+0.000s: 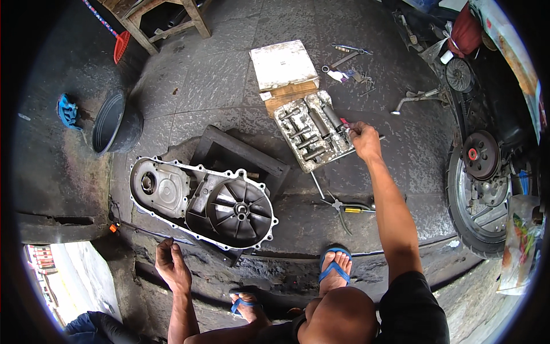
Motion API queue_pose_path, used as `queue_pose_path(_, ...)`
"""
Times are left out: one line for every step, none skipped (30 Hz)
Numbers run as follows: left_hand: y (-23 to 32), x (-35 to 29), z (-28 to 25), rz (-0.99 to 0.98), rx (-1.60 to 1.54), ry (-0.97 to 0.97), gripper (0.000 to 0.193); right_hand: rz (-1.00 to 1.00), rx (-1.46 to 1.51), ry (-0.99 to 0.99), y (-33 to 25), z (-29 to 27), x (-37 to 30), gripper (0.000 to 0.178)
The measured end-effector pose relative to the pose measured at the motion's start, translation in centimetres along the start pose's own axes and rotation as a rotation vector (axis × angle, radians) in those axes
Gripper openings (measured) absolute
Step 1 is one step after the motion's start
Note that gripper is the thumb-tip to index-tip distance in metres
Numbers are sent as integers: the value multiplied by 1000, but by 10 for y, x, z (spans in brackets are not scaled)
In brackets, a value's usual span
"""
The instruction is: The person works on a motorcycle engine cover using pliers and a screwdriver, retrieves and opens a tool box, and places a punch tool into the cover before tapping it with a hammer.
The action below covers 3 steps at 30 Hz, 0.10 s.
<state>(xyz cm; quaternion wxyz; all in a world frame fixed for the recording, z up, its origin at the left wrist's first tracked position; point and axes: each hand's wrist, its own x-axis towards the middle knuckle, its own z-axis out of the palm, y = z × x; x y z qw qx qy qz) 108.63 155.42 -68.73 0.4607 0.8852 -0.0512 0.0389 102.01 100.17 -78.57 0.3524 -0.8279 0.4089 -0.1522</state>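
My right hand (365, 140) is at the right edge of an opened tool case (305, 164), fingers pinched together; what they hold is hidden. A small red piece (345, 122) shows beside the fingertips. The case holds several metal cylindrical tools, among them a long grey sleeve (332, 117), in worn white foam. My left hand (173, 264) is closed, its fingers curled, just below the rim of a scooter crankcase cover (197, 195); whether anything is in it cannot be seen. The cover lies with its ribbed inside facing up, partly over a dark frame (213, 137).
Pliers (339, 206) and a yellow-handled screwdriver (356, 210) lie right of the cover. Wrenches (349, 56) and small parts lie beyond the case's white lid (283, 63). A scooter wheel (471, 226) stands at right, a black bucket (119, 123) at left. A floor ledge runs by my feet.
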Motion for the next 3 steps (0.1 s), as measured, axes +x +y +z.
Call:
queue_pose_path(-2, -1, -1, -1, 2, 3, 26, -2, 1, -3, -3, -1, 3, 24)
queue_pose_path(-7, -1, -1, -3, -18, 6, 27, -55, -195, -106, -7, -3, 6, 28)
queue_pose_path(-13, -2, -2, -8, -34, 4, 27, -103, -392, -213, -19, -7, 4, 33)
